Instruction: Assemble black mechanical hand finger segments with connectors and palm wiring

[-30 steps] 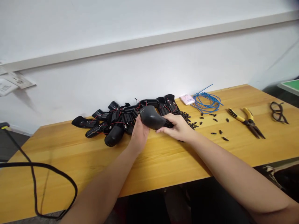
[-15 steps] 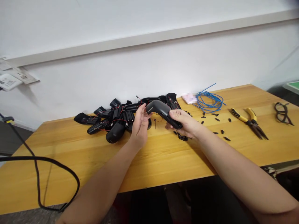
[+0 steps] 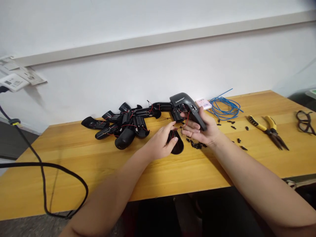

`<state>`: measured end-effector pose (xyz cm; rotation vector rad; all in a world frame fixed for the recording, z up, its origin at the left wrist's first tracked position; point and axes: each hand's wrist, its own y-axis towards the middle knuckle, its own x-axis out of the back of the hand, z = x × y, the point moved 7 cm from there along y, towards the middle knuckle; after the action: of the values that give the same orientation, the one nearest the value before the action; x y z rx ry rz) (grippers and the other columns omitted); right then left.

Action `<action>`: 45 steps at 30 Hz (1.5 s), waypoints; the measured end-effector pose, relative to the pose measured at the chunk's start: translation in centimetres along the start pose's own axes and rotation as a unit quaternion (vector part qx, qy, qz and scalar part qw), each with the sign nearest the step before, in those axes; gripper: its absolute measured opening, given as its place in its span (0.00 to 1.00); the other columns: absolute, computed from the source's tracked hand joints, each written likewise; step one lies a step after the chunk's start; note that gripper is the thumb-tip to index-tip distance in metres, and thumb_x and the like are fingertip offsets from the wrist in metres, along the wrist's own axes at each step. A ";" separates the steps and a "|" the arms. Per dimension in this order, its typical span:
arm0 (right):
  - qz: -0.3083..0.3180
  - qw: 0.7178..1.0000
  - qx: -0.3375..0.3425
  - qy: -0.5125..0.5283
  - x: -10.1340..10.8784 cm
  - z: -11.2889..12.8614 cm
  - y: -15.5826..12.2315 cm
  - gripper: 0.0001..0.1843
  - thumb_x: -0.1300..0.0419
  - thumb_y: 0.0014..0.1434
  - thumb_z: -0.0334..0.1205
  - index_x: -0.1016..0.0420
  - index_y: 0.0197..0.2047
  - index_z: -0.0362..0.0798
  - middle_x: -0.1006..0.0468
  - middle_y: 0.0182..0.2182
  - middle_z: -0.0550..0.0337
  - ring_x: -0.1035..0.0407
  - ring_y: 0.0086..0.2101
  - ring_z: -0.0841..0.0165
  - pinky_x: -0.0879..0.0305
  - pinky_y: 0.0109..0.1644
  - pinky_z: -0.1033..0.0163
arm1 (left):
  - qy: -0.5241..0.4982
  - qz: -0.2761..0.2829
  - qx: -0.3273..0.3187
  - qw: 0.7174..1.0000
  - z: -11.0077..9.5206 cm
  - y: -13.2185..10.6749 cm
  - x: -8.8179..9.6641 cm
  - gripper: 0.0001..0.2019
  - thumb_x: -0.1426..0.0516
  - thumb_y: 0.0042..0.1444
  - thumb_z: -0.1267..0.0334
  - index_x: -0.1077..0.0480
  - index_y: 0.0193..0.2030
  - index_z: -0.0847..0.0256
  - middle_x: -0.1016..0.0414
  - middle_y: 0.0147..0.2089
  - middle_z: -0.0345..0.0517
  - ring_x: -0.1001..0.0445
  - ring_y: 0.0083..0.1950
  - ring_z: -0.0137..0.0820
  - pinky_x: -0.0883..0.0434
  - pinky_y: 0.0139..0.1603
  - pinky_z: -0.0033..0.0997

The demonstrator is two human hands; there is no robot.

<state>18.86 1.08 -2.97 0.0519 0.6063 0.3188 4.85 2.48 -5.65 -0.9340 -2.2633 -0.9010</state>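
The right hand (image 3: 200, 127) is clamped around a matte black plastic scanner-gun housing (image 3: 184, 102), which it holds up off the tabletop at about 12 o'clock from the chest, its open side showing thin red wires (image 3: 187, 119). The left hand (image 3: 160, 141) lies over a rounded black plastic shell (image 3: 178, 148) at the tabletop's front edge of the work area, just below the housing; whether that shell is gripped or only pressed down cannot be told. The hands are apart but close, with the fingers of each nearly meeting.

The housing looks light and stiff, with a smooth surface that could slip, so the thick body is probably the safest place to hold; the fine wires look fragile.

Around them on the yellow wooden tabletop (image 3: 197, 176), a heap of black housings and shells with red wires (image 3: 128, 125) lies at 11 o'clock. Small black parts (image 3: 196, 145) are scattered at 1 o'clock, beside a coil of blue wire (image 3: 224, 109), and yellow-handled pliers (image 3: 268, 132) lie at 2 o'clock.
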 end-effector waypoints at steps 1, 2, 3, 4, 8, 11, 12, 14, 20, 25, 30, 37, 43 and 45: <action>0.001 1.000 -0.005 0.007 0.1 -0.1 0.0 0.32 0.32 0.56 0.69 0.23 0.45 0.47 0.50 0.14 0.76 0.60 0.16 0.79 0.44 0.23 0.68 | 0.009 0.002 -0.003 1.000 -0.2 0.0 -0.1 0.29 0.47 0.70 0.57 0.45 0.74 0.60 0.28 0.66 0.65 0.27 0.66 0.50 0.29 0.68 0.58; 0.002 1.000 -0.012 0.011 0.3 -0.2 0.0 0.32 0.32 0.57 0.69 0.22 0.44 0.46 0.49 0.15 0.75 0.60 0.15 0.79 0.47 0.22 0.69 | 0.016 0.001 -0.006 1.000 -0.4 0.1 -0.2 0.26 0.47 0.70 0.57 0.41 0.72 0.61 0.27 0.65 0.64 0.27 0.66 0.49 0.29 0.67 0.57; 0.002 1.000 -0.020 0.013 0.4 -0.3 -0.1 0.32 0.32 0.57 0.69 0.23 0.44 0.45 0.49 0.15 0.75 0.60 0.15 0.79 0.50 0.20 0.70 | 0.022 -0.001 -0.010 1.000 -0.6 0.2 -0.2 0.24 0.46 0.70 0.57 0.37 0.69 0.62 0.26 0.64 0.63 0.26 0.64 0.49 0.28 0.66 0.56; 0.003 1.000 -0.028 0.013 0.6 -0.5 -0.1 0.32 0.32 0.57 0.69 0.23 0.43 0.45 0.48 0.15 0.75 0.59 0.15 0.79 0.54 0.18 0.70 | 0.026 -0.006 -0.011 1.000 -0.7 0.3 -0.2 0.22 0.46 0.70 0.57 0.34 0.66 0.62 0.24 0.62 0.62 0.25 0.63 0.47 0.27 0.65 0.55; 0.018 0.999 -0.046 0.018 0.6 -0.6 -0.2 0.31 0.31 0.56 0.68 0.26 0.41 0.46 0.46 0.16 0.74 0.57 0.15 0.79 0.58 0.14 0.72 | 0.022 -0.053 0.000 0.998 -0.6 0.7 0.4 0.11 0.44 0.69 0.63 0.24 0.52 0.62 0.18 0.49 0.52 0.22 0.53 0.40 0.25 0.58 0.45; -0.001 0.999 -0.044 0.013 0.8 -0.1 -0.3 0.30 0.30 0.56 0.67 0.28 0.40 0.46 0.42 0.20 0.72 0.56 0.16 0.81 0.56 0.15 0.73 | 0.021 -0.068 -0.003 0.997 -0.6 0.8 0.9 0.08 0.43 0.69 0.64 0.21 0.45 0.60 0.16 0.42 0.47 0.22 0.47 0.36 0.26 0.56 0.42; -0.012 0.999 -0.040 0.008 0.9 0.1 -0.4 0.30 0.30 0.56 0.67 0.28 0.40 0.46 0.41 0.21 0.71 0.55 0.16 0.81 0.55 0.15 0.73 | 0.020 -0.069 -0.007 0.997 -0.7 0.8 1.0 0.08 0.42 0.69 0.64 0.21 0.44 0.60 0.16 0.42 0.46 0.22 0.46 0.35 0.26 0.55 0.41; -0.028 0.999 -0.033 -0.001 1.1 0.5 -0.4 0.31 0.29 0.54 0.67 0.29 0.38 0.46 0.40 0.22 0.71 0.55 0.16 0.81 0.53 0.15 0.73 | 0.016 -0.076 -0.015 0.997 -0.9 0.8 1.3 0.07 0.42 0.68 0.65 0.21 0.43 0.60 0.17 0.41 0.45 0.23 0.45 0.33 0.26 0.54 0.39; -0.036 0.998 -0.047 0.001 1.2 0.2 -0.4 0.29 0.28 0.57 0.63 0.26 0.36 0.43 0.38 0.22 0.67 0.45 0.20 0.79 0.45 0.20 0.73 | -0.002 -0.072 -0.004 0.997 -1.2 0.7 1.3 0.03 0.39 0.64 0.66 0.23 0.39 0.60 0.18 0.39 0.43 0.24 0.48 0.33 0.27 0.53 0.36; -0.055 0.998 -0.039 -0.015 1.2 -0.3 -0.2 0.27 0.29 0.58 0.60 0.23 0.35 0.41 0.36 0.22 0.64 0.40 0.21 0.78 0.41 0.22 0.72 | 0.005 -0.068 -0.017 0.998 -1.6 0.7 1.4 0.05 0.40 0.65 0.68 0.23 0.37 0.59 0.18 0.38 0.43 0.25 0.48 0.34 0.27 0.53 0.36; -0.080 0.995 -0.042 -0.036 1.0 0.1 -0.4 0.25 0.30 0.59 0.59 0.22 0.33 0.42 0.36 0.21 0.65 0.39 0.20 0.78 0.40 0.22 0.71 | 0.010 -0.046 0.002 0.999 -1.8 0.6 1.3 0.04 0.37 0.63 0.69 0.21 0.37 0.58 0.18 0.36 0.42 0.26 0.48 0.33 0.27 0.49 0.32; -0.079 0.995 -0.056 -0.017 0.6 0.3 -0.3 0.25 0.26 0.54 0.59 0.22 0.30 0.43 0.38 0.20 0.65 0.39 0.20 0.78 0.38 0.24 0.71 | 0.022 -0.057 -0.004 0.998 -2.1 0.8 1.4 0.09 0.37 0.61 0.68 0.20 0.29 0.56 0.21 0.28 0.38 0.31 0.39 0.32 0.31 0.41 0.32; -0.140 0.983 -0.029 -0.111 1.1 0.2 -0.6 0.22 0.33 0.61 0.59 0.24 0.31 0.47 0.32 0.23 0.61 0.38 0.21 0.74 0.40 0.24 0.66 | 0.009 -0.069 -0.049 0.996 -2.5 0.9 1.7 0.07 0.38 0.63 0.70 0.21 0.33 0.58 0.19 0.31 0.33 0.30 0.35 0.26 0.30 0.56 0.38; -0.158 0.976 -0.048 -0.142 1.4 -0.5 -0.6 0.22 0.34 0.61 0.59 0.25 0.31 0.48 0.30 0.24 0.61 0.37 0.22 0.73 0.44 0.24 0.68 | 0.006 -0.094 -0.036 0.995 -2.3 0.8 2.1 0.07 0.38 0.63 0.70 0.22 0.34 0.58 0.19 0.32 0.35 0.29 0.38 0.28 0.29 0.55 0.36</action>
<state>19.87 0.88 -4.24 -0.0907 0.3077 0.0293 4.61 2.04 -2.49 -0.7509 -2.3511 -1.0736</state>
